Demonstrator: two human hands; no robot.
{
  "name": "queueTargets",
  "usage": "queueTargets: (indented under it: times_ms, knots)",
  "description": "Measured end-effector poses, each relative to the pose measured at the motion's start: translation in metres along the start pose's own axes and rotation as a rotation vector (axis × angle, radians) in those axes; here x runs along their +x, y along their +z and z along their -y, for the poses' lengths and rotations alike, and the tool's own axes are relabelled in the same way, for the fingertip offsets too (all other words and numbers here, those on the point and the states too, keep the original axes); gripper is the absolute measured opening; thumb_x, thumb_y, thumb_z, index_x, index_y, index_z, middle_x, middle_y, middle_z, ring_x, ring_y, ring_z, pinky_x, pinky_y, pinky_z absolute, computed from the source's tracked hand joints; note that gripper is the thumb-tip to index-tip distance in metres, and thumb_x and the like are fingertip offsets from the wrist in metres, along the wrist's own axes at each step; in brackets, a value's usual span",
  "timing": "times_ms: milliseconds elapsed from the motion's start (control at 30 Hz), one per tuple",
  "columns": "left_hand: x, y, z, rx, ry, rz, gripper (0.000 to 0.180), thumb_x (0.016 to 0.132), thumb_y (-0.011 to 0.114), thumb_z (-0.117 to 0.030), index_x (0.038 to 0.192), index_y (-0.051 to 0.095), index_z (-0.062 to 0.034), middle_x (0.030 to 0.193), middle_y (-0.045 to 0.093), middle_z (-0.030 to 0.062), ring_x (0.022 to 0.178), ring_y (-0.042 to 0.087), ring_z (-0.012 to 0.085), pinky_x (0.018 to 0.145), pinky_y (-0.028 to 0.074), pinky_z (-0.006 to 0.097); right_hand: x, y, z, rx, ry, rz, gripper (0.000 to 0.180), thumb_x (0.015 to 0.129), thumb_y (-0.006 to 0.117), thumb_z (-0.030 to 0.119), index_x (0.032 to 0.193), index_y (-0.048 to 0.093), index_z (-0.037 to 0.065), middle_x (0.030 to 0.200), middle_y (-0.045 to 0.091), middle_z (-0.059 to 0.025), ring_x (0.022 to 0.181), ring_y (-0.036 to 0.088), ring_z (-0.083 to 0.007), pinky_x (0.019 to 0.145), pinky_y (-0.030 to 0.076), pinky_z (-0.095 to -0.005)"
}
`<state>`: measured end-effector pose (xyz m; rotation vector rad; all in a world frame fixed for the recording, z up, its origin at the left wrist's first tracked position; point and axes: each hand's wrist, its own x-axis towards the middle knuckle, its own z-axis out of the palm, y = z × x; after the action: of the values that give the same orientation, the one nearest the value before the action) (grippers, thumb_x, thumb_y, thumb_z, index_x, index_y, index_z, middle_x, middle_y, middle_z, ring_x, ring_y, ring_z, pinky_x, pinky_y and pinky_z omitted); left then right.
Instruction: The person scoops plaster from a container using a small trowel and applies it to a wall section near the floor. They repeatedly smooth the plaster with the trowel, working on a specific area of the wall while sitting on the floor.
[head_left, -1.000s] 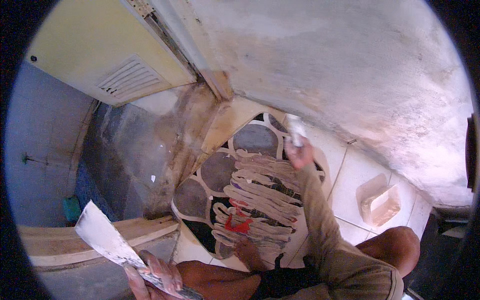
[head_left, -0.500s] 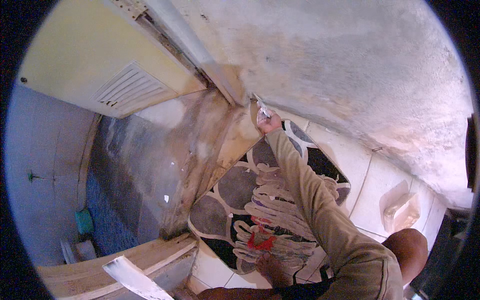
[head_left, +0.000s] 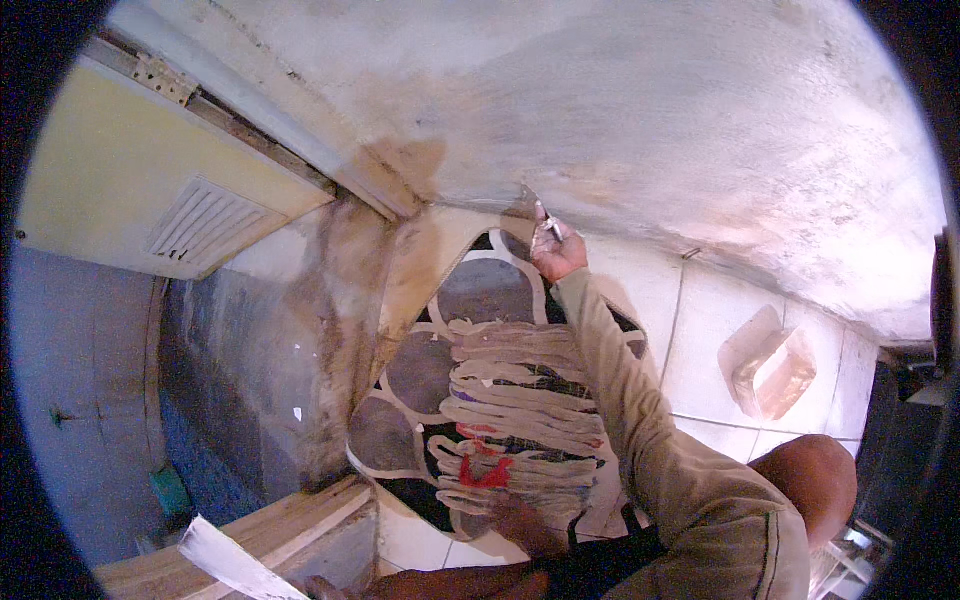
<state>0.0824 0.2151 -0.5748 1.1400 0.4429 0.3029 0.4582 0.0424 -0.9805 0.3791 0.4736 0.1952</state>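
My right hand (head_left: 558, 252) is closed around a small putty knife (head_left: 551, 226), whose tip points at the foot of the grey plastered wall (head_left: 640, 120), right of the door frame. White paste smears the fingers. At the lower left, a broad flat blade (head_left: 235, 562) coated in white rises from the bottom edge. What shows of my left hand (head_left: 322, 588) is a sliver at its lower end, seemingly gripping it; most of that hand is cut off.
Below my right arm lies a patterned rug (head_left: 400, 372) with a shaggy beige mat (head_left: 515, 385) over it. A translucent container (head_left: 778, 375) stands on the white tiles at right. On the left are a yellow vented door (head_left: 120, 150) and a wooden ledge (head_left: 250, 540).
My right hand with the putty knife has moved right along the wall's foot, away from the door-frame corner. The whole view has shifted, and the broad blade sits slightly lower left.
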Motion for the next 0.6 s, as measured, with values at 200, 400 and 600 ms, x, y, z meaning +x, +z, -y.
queueTargets:
  times_ms: [200, 400, 600]
  knots:
    - [-0.009, 0.016, 0.004, 0.004, 0.031, -0.052, 0.031, 0.097, 0.035, -0.032, 0.102, 0.046, -0.0036, 0.082, 0.05, 0.008, 0.056, 0.046, 0.013, 0.05, 0.04, 0.027, -0.055, 0.045, 0.078, -0.012, 0.148, 0.222, 0.041, 0.084, 0.045, 0.001, 0.125, 0.043, -0.005, 0.109, 0.06, -0.0195, 0.075, 0.06, -0.0181, 0.06, 0.051, -0.0221]
    - [-0.007, 0.014, 0.004, 0.02, 0.035, -0.007, 0.03, 0.097, 0.039, -0.032, 0.098, 0.049, -0.0043, 0.082, 0.05, 0.0075, 0.059, 0.047, 0.0134, 0.053, 0.041, 0.027, -0.147, 0.067, 0.144, -0.058, -0.124, 0.274, 0.044, 0.085, 0.042, -0.005, 0.13, 0.038, -0.005, 0.127, 0.049, -0.0191, 0.112, 0.053, -0.0245, 0.083, 0.051, -0.0283]
    - [-0.005, 0.013, 0.002, -0.075, 0.025, -0.01, 0.028, 0.096, 0.04, -0.031, 0.098, 0.048, -0.0043, 0.082, 0.049, 0.0073, 0.061, 0.047, 0.0135, 0.053, 0.041, 0.027, -0.15, -0.002, 0.055, -0.51, -0.141, 0.01, 0.027, 0.087, 0.051, 0.014, 0.108, 0.053, -0.003, 0.089, 0.059, -0.0127, 0.075, 0.059, -0.017, 0.055, 0.049, -0.0222]
